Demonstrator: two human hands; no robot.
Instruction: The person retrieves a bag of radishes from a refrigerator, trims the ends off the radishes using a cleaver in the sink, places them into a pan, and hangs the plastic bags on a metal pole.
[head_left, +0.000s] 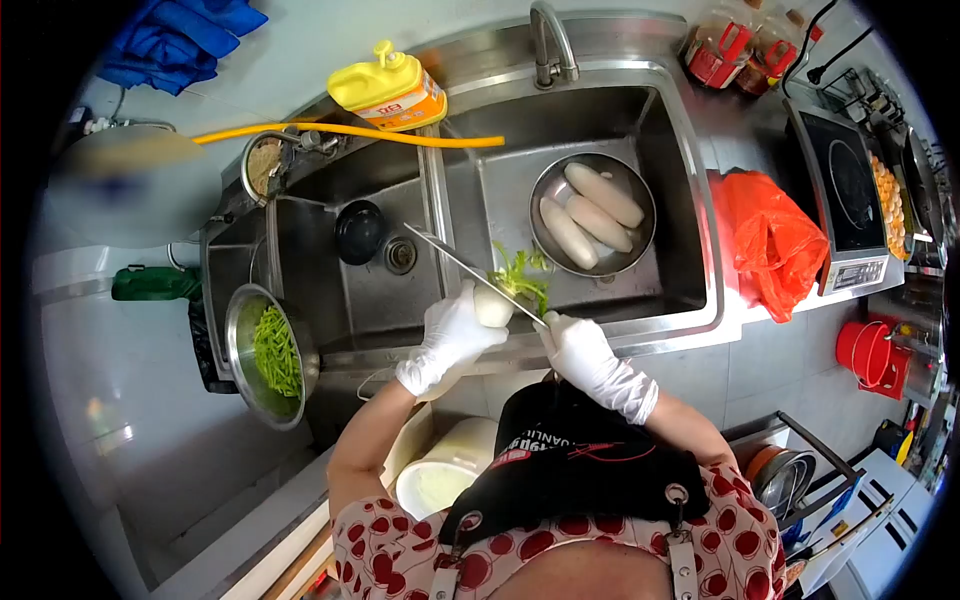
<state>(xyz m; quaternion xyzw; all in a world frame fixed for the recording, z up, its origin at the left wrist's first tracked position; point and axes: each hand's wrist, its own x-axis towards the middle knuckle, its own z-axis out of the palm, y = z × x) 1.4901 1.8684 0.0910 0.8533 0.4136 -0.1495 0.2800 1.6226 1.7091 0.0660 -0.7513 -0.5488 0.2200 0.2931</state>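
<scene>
My left hand (455,335), in a white glove, grips a white radish (493,306) over the front edge of the sink. Leafy green tops (522,275) stick out at its far end. In my gloved right hand (585,357) is the handle of a knife (460,262), whose long blade slants up and left across the radish where the leaves begin. Whether the edge has cut in, I cannot tell. Several pale radishes without leaves (590,215) lie in a round metal bowl (645,235) in the right basin.
A metal bowl of cut green vegetables (277,352) sits at the sink's left end. A black bowl (360,232) lies in the left basin (345,310). Behind are a yellow jug (388,92), an orange hose (440,141) and a faucet (552,50). Right stands a red plastic bag (770,240).
</scene>
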